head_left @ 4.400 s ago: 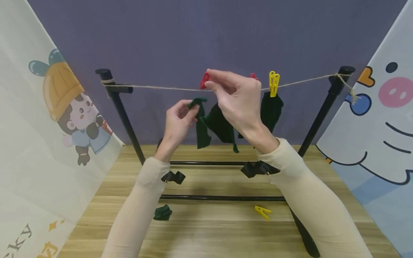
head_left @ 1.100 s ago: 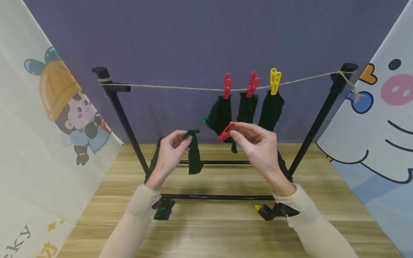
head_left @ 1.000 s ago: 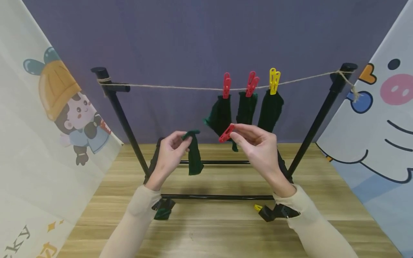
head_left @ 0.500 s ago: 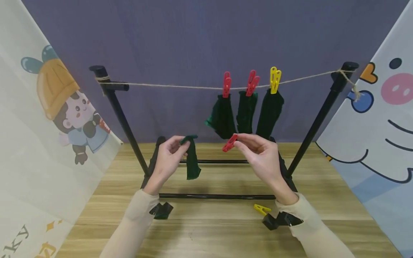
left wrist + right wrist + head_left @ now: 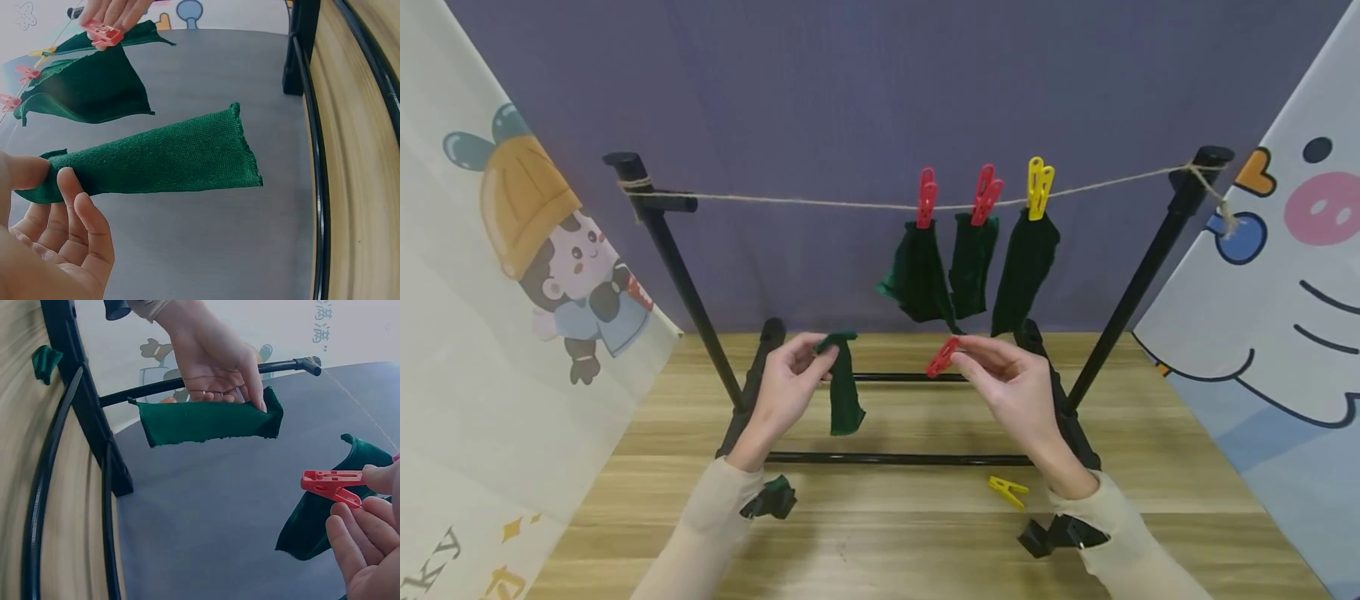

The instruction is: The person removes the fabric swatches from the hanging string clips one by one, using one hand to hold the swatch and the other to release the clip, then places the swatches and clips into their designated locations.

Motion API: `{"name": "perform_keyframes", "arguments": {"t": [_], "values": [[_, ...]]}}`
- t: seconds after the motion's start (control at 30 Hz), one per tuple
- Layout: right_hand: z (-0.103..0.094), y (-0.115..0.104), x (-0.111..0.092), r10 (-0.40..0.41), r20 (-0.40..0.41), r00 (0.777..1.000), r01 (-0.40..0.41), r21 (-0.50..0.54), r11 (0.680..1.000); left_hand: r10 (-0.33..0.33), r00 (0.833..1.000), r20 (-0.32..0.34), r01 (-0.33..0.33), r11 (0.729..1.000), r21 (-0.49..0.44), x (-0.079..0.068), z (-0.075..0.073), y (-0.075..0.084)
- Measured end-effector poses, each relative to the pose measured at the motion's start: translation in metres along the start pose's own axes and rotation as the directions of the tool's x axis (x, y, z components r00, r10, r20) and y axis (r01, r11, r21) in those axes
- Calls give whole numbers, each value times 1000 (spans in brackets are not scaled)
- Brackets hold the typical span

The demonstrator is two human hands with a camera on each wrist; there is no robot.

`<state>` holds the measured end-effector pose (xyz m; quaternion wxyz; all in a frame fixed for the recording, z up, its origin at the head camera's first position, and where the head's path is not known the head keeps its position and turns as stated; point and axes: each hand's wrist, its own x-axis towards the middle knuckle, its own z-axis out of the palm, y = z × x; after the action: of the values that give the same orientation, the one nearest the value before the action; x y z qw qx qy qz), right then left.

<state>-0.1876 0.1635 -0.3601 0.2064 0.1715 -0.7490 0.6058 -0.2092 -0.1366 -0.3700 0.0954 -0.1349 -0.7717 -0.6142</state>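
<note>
The left hand (image 5: pixel 786 387) pinches a cloth (image 5: pixel 846 396), which hangs below its fingertips; the right hand (image 5: pixel 1015 387) pinches a peg (image 5: pixel 942 358). Pegging appears in hand; the next move likely calls for raising both to the line (image 5: pixel 805 200) above the fingers.

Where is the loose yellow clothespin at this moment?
In the head view, the loose yellow clothespin lies on the wooden table, right of centre, in front of the nearest black bar.

The left hand (image 5: pixel 786 383) pinches a green cloth (image 5: pixel 844 396), the right hand (image 5: pixel 1017 387) a red clothespin (image 5: pixel 942 357); three pegged cloths (image 5: pixel 1027 271) hang from twine (image 5: pixel 805 200).
</note>
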Motion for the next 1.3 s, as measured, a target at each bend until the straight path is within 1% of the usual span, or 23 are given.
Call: {"name": "perform_keyframes", "arguments": {"t": [0.13,0.4,0.5,0.63,0.7,0.8,0.9,0.97,1.03,1.1,1.2,1.3], "values": [[-3,8,-7,19,1,1000,-19,-9,1000,-11,1000,-8,11,1000,12,-5,0,-5],[-6,23,-23,54,17,998,-54,-33,998,-66,998,-8,66,998,-12,-15,-2,-16],[-9,29,-29,79,17,997,-78,-51,996,-55,998,-5,55,998,-12,-16,-1,-19],[-12,37,-39,118,30,993,-115,-81,990,-31,999,20,31,999,-16,-17,3,-21],[-14,42,-43,131,39,991,-127,-94,987,-32,999,30,33,999,-18,-18,4,-22],[-16,48,-49,147,50,988,-141,-109,984,-49,998,45,49,999,-1,-21,5,-25],[-19,54,-54,171,58,983,-164,-117,980,-74,996,45,72,996,46,-27,5,-30],[-20,58,-58,192,65,979,-184,-118,976,-83,995,57,79,995,67,-30,5,-33],[-22,62,-63,215,83,973,-205,-118,972,-92,993,72,87,993,75,-34,4,-37],[-24,66,-68,250,109,962,-237,-115,965,-96,991,92,90,994,62,-37,3,-41],[-24,73,-74,322,160,933,-306,-120,945,-131,985,108,127,991,40,-41,3,-47],[-24,77,-80,392,189,900,-371,-139,918,-170,978,118,169,985,14,-44,3,-53]]}}
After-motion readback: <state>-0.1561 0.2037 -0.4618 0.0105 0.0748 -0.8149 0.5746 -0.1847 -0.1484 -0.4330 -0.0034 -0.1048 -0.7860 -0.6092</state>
